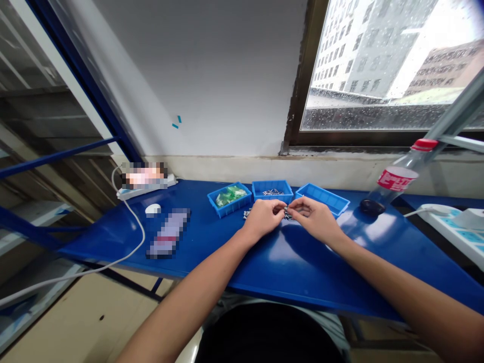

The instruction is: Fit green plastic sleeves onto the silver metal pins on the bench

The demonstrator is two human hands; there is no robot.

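My left hand (pixel 266 217) and my right hand (pixel 310 214) meet over the blue table, fingertips pinched close together around something too small to make out. Small metal pieces (pixel 287 215) lie between and under the fingers, and more show beside my left hand. Behind the hands are three blue trays. The left tray (pixel 234 205) holds green and clear packets, the middle tray (pixel 272 184) holds thin metal pieces, and nothing shows inside the visible part of the right tray (pixel 328 196).
A plastic bottle (pixel 397 179) with a red cap stands at the right, near a white power strip (pixel 454 227). On the left lie a blurred flat object (pixel 169 234), a white round item (pixel 153 209) and a white cable (pixel 140 222). A wall and window rise behind.
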